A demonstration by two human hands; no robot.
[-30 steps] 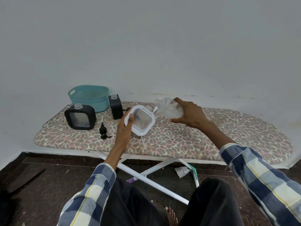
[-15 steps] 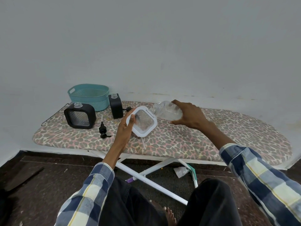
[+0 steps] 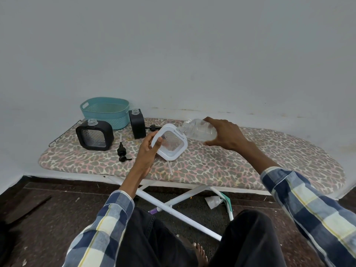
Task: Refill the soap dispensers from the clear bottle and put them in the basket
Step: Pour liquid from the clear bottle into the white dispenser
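Basket (image 3: 105, 112) at far left holds nothing visible; two black dispensers (image 3: 94, 134) (image 3: 137, 126) stand near it, uncapped, a pump (image 3: 122, 151) lying loose on the ironing board (image 3: 269, 155), so by my reading no unit is finished and all three remain to be packed. Your left hand (image 3: 148, 151), grip curled round the white dispenser's (image 3: 169, 142) left edge, holds it tilted above the board. Your right hand (image 3: 224, 134), fingers wrapped over the clear bottle (image 3: 198, 129), tips its mouth against the dispenser's upper-right corner; flow not discernible.
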